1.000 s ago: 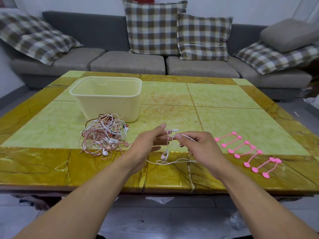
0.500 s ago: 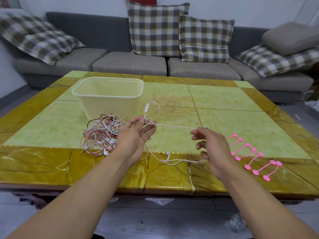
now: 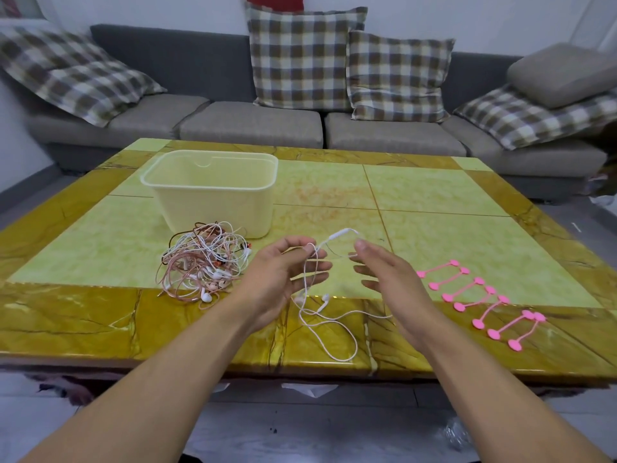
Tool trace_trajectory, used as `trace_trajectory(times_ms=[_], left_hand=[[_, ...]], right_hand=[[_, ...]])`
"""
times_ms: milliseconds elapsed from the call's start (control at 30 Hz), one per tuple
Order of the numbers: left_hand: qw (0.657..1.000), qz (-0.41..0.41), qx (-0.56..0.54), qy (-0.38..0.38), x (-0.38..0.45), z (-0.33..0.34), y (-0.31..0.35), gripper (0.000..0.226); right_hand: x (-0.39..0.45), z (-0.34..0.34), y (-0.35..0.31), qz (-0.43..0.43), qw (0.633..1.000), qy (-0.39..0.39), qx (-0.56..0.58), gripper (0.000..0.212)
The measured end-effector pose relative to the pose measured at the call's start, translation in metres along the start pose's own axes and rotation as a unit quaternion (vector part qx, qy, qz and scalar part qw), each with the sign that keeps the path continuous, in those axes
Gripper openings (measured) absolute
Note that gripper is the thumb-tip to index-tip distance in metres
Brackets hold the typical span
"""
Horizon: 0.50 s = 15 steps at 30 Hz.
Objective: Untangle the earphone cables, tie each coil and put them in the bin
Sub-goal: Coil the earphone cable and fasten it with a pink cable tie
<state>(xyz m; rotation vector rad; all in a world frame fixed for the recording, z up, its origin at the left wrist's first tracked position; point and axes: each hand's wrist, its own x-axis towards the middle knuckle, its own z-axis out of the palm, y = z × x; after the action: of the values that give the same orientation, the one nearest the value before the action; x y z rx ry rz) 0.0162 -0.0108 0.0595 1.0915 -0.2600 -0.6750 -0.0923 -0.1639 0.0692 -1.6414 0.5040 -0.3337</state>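
Observation:
My left hand pinches a white earphone cable between thumb and forefinger, above the table's front edge. From that pinch the cable arcs up through its inline remote to the fingertips of my right hand, which lightly pinch it. The remaining cable hangs down and trails in loops on the table, both earbuds lying below my left hand. A tangle of white and pink earphones lies left of my hands. Behind that heap stands the cream plastic bin, nothing visible inside.
Several pink cable ties lie in a row to the right of my right hand. The yellow-green marble table stretches back to a grey sofa with checked cushions.
My hands have come closer together, so the cable stretched taut between them half a second ago now arcs slack. The remote has shifted right, toward my right hand.

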Motion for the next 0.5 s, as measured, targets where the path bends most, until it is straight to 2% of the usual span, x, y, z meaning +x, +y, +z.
trace_trajectory(times_ms=[33,100,167,300,400,500], left_hand=[[1.0,-0.009,0.021,-0.015,-0.001,-0.001,-0.001,0.005],[0.998,-0.019,0.056,-0.033,-0.003,-0.001,-0.003,0.005],[0.997,-0.016,0.078,-0.022,-0.004,-0.001,-0.004,0.006],[0.986,0.002,0.164,0.022,-0.006,-0.004,-0.006,0.01],[0.985,-0.006,0.174,0.015,-0.006,-0.004,-0.005,0.009],[0.987,-0.011,0.163,-0.001,-0.007,0.0,-0.003,0.007]], right_hand=[[0.0,0.001,0.001,0.017,0.999,-0.027,0.01,0.055],[0.0,0.003,0.003,0.019,0.998,-0.046,0.026,0.045],[0.004,0.005,0.003,-0.009,0.999,-0.014,0.048,0.027],[0.011,0.002,0.001,-0.062,0.985,0.06,0.149,0.023],[0.011,0.0,0.005,-0.074,0.996,0.025,0.045,0.008],[0.006,0.005,0.014,-0.041,0.994,-0.08,-0.067,0.018]])
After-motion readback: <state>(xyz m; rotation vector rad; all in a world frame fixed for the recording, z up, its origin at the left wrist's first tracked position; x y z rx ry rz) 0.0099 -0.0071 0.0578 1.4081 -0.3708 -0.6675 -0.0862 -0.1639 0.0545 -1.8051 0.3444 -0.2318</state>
